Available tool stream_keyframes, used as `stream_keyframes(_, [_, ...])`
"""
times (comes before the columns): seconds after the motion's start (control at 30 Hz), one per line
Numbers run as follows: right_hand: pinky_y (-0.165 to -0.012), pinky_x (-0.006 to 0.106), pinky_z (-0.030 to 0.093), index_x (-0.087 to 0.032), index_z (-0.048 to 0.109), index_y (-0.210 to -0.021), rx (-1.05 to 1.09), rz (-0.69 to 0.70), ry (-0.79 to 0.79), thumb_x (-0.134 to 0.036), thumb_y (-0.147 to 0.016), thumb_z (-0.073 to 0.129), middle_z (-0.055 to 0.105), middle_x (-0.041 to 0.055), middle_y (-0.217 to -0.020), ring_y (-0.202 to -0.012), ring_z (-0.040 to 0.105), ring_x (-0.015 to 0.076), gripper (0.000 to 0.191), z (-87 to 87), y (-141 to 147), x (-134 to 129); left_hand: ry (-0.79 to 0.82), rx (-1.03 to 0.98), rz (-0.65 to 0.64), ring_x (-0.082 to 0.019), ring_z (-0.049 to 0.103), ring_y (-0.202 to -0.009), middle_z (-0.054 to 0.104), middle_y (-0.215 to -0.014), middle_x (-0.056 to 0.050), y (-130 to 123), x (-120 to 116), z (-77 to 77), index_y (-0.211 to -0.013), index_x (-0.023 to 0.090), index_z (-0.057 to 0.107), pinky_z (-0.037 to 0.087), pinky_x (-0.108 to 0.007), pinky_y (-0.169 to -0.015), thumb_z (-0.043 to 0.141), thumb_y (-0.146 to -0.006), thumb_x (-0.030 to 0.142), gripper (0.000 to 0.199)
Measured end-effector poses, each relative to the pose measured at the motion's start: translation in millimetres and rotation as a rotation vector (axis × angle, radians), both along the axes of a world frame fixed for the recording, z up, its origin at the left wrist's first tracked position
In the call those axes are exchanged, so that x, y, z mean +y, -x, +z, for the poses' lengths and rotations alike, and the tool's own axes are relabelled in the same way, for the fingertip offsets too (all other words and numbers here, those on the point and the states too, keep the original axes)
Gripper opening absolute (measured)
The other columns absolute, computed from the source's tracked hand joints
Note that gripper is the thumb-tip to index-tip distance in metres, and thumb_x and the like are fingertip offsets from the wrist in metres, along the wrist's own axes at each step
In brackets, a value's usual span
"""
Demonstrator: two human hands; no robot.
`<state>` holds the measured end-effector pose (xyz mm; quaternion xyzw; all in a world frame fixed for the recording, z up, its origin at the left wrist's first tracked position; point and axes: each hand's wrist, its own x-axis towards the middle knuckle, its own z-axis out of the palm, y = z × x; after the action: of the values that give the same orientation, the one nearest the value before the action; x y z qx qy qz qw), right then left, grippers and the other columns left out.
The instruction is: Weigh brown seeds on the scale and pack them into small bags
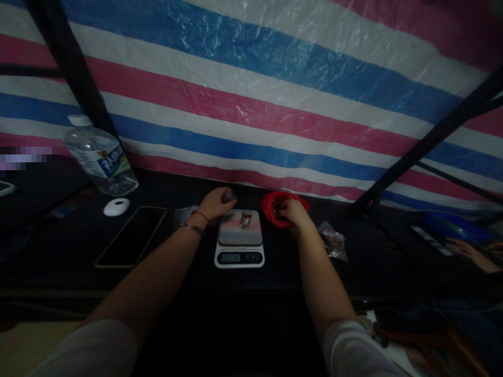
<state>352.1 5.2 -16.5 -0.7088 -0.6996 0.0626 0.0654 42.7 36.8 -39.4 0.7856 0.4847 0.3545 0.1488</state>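
In the head view a white digital scale (240, 256) with a lit display lies on the black table. On its plate stands a small metal cup (246, 220) with something brownish inside. Behind the scale's left corner, my left hand (216, 204) curls around a small dark, shiny object (228, 196) whose kind I cannot make out. To the right, a red plastic bag (269, 208) sits with its mouth rolled wide, small brownish-gold pieces showing inside. My right hand (294, 211) reaches into this bag, fingertips pinched together among the pieces; what they grip is hidden.
A clear plastic bag (335, 243) of small brown pieces lies beside my right forearm. Toward the left are a phone (131, 238), a white mouse (117, 207) and a large plastic bottle (102, 157). Another person's hand (467, 250) is at far right, near a blue object (456, 226).
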Motion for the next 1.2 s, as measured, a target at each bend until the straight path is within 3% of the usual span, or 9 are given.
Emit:
stream_keyframes(0.5, [-0.076,0.020,0.045,-0.017,0.074,-0.095,0.054,0.054,0.043,-0.017,-0.073,0.067,0.073,0.0068,-0.097,-0.090,0.066,0.0175,0.023,-1.8,12.4,-2.7,0.010,0.011,0.007,-0.025,0.062,-0.098,0.067,-0.107,-0.008,-1.3,-0.5,0.9,-0.108,0.019,0.062,0.048,-0.036,-0.089,0.057,-0.075,0.048,0.044])
stream_keyframes(0.83, [-0.071,0.020,0.045,-0.017,0.076,-0.088,0.087,0.176,0.106,-0.016,-0.071,0.065,0.074,0.0044,-0.088,-0.081,0.067,0.0165,0.020,8.0,18.0,-11.6,0.024,0.010,0.012,-0.026,0.062,-0.099,0.067,-0.108,-0.009,-0.2,-0.7,2.2,-0.107,0.019,0.062,0.048,-0.038,-0.091,0.058,-0.075,0.047,0.043])
stream_keyframes(1.2, [-0.069,0.020,0.044,-0.017,0.075,-0.089,0.107,0.172,0.085,-0.017,-0.071,0.065,0.074,0.0040,-0.089,-0.082,0.066,0.0161,0.021,4.5,17.6,-10.9,0.015,0.029,0.021,-0.026,0.062,-0.100,0.067,-0.108,-0.009,-1.0,-0.1,0.9,-0.108,0.019,0.062,0.048,-0.036,-0.090,0.058,-0.075,0.047,0.044])
